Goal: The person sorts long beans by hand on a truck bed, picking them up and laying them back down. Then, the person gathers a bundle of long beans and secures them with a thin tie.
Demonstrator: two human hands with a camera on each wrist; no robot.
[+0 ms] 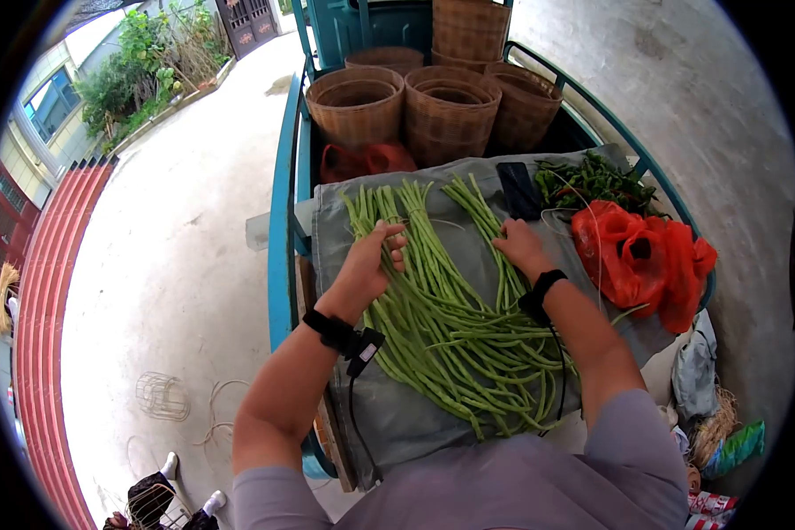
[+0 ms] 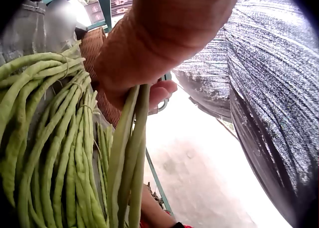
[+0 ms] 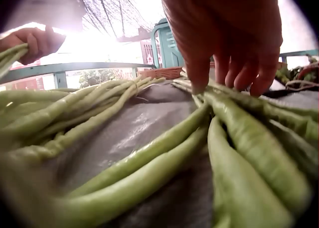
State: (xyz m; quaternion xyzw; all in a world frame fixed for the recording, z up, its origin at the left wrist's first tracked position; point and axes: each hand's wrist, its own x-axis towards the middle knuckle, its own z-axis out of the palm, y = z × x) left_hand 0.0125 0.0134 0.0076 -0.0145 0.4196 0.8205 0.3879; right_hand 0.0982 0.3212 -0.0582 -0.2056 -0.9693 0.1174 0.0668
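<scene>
Long green beans [image 1: 495, 358] lie spread over a grey cloth [image 1: 389, 442]. At the left, tied bundles of beans [image 2: 65, 138] have thin ties near their ends. My left hand [image 1: 368, 263] is raised over these bundles and grips a few long beans [image 2: 130, 153], which hang down from the fingers. Farther right, my right hand [image 1: 523, 247] reaches down to a smaller loose group of beans [image 1: 481, 208]. In the right wrist view its thumb and fingers pinch the bean ends [image 3: 212, 101] close to the cloth.
The cloth covers the bed of a teal cart with a side rail [image 1: 283, 221]. Woven baskets [image 1: 355, 106] stand at the back. Right of the beans are green peppers [image 1: 596, 181], a dark packet [image 1: 519, 190] and red plastic bags [image 1: 632, 256]. Another person's feet [image 1: 170, 465] show lower left.
</scene>
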